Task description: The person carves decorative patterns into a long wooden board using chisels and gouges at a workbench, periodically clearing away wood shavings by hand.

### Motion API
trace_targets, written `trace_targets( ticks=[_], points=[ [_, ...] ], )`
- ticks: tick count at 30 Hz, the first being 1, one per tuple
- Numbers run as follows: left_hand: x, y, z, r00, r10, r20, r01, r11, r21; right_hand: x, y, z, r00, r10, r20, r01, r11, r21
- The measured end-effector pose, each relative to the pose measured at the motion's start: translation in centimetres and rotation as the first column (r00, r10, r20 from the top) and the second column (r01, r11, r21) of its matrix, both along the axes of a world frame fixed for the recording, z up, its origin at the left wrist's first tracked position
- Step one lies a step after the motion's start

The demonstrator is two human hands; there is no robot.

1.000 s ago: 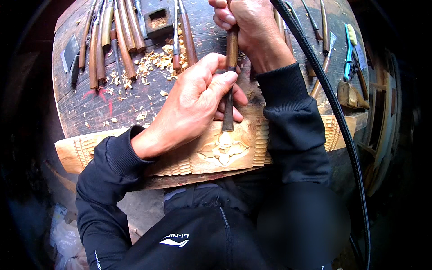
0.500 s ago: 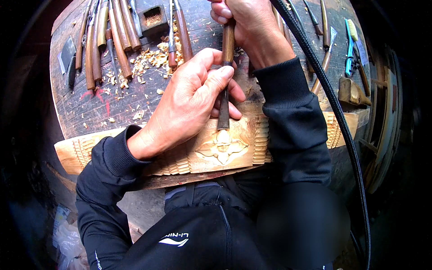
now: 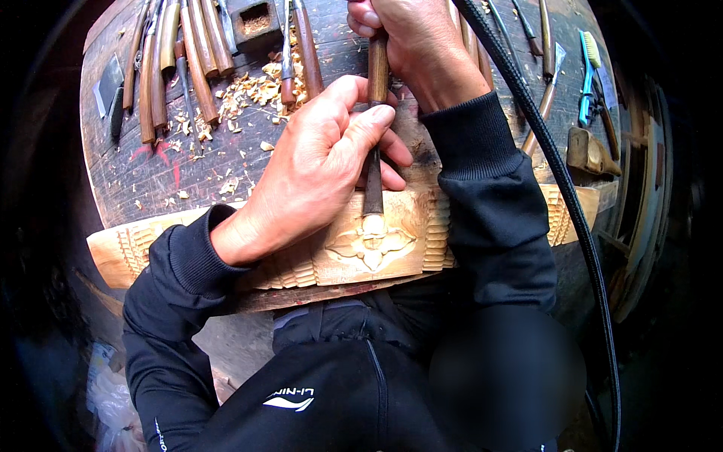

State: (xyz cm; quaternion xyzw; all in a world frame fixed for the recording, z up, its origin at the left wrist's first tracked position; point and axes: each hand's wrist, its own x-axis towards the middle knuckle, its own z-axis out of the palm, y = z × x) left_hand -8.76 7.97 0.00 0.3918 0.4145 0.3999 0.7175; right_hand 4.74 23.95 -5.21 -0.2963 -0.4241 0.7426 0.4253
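A carving chisel [image 3: 373,181] with a brown wooden handle stands almost upright in the picture, its steel edge touching the top of a carved flower [image 3: 372,245]. My left hand [image 3: 320,154] wraps its thumb and fingers round the blade just below the handle. Higher up, my right hand [image 3: 422,38] is closed round the handle; its upper part is cut off by the frame's top edge. The flower lies on a long pale wooden board [image 3: 297,271] carved with notched bands, set along the table's near edge. My right sleeve hides part of the board.
Several wooden-handled chisels [image 3: 197,75] lie at the far left beside a square block [image 3: 254,29] with a hollow. Wood shavings [image 3: 260,92] are scattered there. A blue brush [image 3: 585,79] and a wooden mallet [image 3: 591,153] lie at right. A black cable [image 3: 557,151] hangs across my right arm.
The chisel's edge stays at the flower's top petal, and both hands keep their grip with only a slight shift. The whole view has moved a little.
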Motion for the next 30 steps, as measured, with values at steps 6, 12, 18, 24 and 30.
trace_targets(
  ticks=[6, 12, 18, 24, 30],
  points=[
    [-0.2, -0.1, -0.1, 0.995, -0.022, -0.093, 0.022, 1.000, -0.003, -0.5, -0.1, -0.2, 1.000, 0.014, 0.013, -0.014, 1.000, -0.002],
    [-0.3, -0.3, 0.0, 0.993, -0.006, -0.121, 0.007, 1.000, 0.010, -1.0, -0.1, -0.3, 1.000, 0.028, 0.012, -0.028, 1.000, -0.005],
    [-0.3, -0.6, 0.1, 0.988, 0.005, -0.152, -0.002, 1.000, 0.017, -1.2, -0.6, -0.5, 0.999, 0.037, 0.013, -0.037, 0.999, -0.014],
    [-0.1, -1.5, -0.5, 0.988, 0.010, -0.155, -0.003, 0.999, 0.049, -1.2, -2.3, -1.1, 0.998, 0.046, 0.030, -0.046, 0.999, -0.022],
    [-0.3, -0.4, 0.3, 0.996, -0.031, -0.079, 0.034, 0.999, 0.035, 0.0, -0.6, -0.1, 1.000, -0.016, 0.023, 0.016, 1.000, -0.018]
  ],
)
